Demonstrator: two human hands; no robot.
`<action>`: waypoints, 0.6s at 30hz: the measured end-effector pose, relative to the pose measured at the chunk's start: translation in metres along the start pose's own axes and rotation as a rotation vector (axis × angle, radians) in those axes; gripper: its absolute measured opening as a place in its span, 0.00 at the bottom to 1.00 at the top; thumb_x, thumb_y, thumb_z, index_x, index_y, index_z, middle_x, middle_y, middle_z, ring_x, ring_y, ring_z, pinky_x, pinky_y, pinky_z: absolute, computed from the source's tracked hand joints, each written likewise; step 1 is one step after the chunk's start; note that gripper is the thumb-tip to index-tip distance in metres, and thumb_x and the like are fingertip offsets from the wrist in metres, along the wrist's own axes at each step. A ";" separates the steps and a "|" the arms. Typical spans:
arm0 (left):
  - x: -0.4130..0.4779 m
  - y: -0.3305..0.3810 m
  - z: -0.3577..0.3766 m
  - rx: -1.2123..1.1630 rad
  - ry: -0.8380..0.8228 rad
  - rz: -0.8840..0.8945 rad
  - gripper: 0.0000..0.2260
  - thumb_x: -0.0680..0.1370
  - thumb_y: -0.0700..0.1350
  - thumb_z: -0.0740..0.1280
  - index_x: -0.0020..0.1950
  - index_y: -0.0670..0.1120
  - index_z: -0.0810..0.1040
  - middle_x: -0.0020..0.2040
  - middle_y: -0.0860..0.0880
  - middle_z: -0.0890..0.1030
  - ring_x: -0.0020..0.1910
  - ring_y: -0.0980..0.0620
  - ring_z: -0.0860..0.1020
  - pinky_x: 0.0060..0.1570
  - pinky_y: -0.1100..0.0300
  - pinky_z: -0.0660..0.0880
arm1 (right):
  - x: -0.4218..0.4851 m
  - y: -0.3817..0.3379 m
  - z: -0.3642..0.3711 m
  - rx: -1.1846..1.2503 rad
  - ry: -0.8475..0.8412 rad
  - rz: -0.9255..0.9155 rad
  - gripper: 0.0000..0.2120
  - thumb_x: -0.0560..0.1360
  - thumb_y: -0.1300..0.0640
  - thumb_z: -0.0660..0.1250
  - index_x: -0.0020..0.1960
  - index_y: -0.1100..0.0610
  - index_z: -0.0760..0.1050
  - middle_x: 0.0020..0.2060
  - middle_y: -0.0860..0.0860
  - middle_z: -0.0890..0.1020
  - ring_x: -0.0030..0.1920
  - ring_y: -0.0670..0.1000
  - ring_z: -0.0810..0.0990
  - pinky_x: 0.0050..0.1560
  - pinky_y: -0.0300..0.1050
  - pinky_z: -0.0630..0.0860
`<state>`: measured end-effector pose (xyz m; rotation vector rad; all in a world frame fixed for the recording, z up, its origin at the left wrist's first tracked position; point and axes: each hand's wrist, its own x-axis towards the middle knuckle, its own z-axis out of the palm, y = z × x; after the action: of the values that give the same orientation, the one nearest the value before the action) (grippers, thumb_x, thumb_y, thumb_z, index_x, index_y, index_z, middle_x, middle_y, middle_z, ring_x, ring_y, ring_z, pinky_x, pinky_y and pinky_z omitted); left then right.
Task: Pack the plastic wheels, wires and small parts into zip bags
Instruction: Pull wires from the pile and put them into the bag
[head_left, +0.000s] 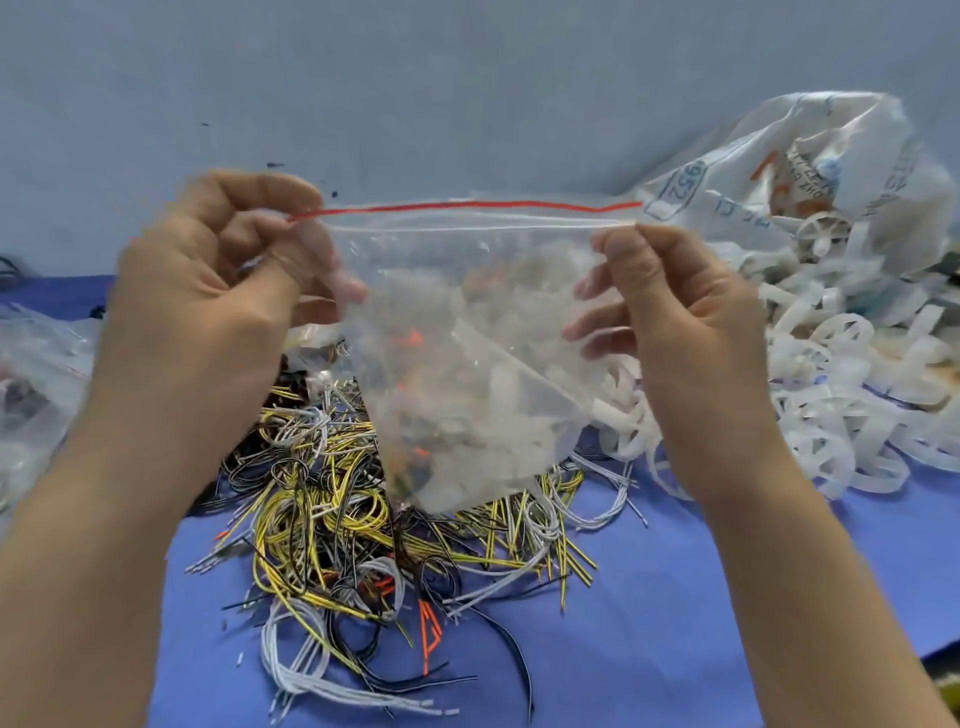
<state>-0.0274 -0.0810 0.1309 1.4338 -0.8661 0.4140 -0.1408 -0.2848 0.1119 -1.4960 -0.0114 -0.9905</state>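
Down on the blue tabletop (727, 623), nearest me, loose wires (363, 545) in yellow, black and white lie in a tangle. Above them both hands hold a clear zip bag (467, 338) up in the air by its top corners. The left hand (208, 291) has a tight grip, its thumb and curled fingers pinching the left end of the red strip. The right hand (685, 332) pinches the right corner, thumb in front and fingers behind the plastic. Small white and orange parts sag in the bag's bottom. Farther right, white plastic wheels (841, 395) lie heaped beside a printed sack (779, 171).
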 end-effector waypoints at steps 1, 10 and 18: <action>0.002 0.003 -0.006 -0.012 -0.017 0.006 0.06 0.79 0.49 0.68 0.54 0.54 0.75 0.37 0.55 0.81 0.37 0.54 0.84 0.38 0.62 0.81 | 0.001 -0.004 -0.003 0.024 -0.012 -0.005 0.06 0.81 0.55 0.65 0.48 0.55 0.79 0.34 0.49 0.80 0.29 0.50 0.81 0.30 0.40 0.74; -0.009 -0.022 -0.005 -0.106 -0.039 -0.280 0.08 0.78 0.43 0.67 0.56 0.52 0.77 0.37 0.53 0.82 0.34 0.55 0.81 0.35 0.60 0.81 | 0.000 0.022 -0.001 0.061 0.010 0.234 0.05 0.80 0.56 0.66 0.47 0.56 0.80 0.33 0.48 0.78 0.28 0.47 0.76 0.28 0.37 0.73; -0.013 -0.038 -0.001 0.388 -0.105 -0.329 0.09 0.80 0.53 0.64 0.60 0.56 0.74 0.52 0.55 0.80 0.50 0.61 0.79 0.45 0.71 0.73 | -0.004 0.048 0.012 0.012 -0.001 0.205 0.04 0.78 0.55 0.69 0.45 0.54 0.81 0.31 0.46 0.77 0.28 0.46 0.73 0.28 0.36 0.72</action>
<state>-0.0083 -0.0825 0.0958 1.9354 -0.6354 0.2657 -0.1106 -0.2833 0.0721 -1.4549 0.1332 -0.8233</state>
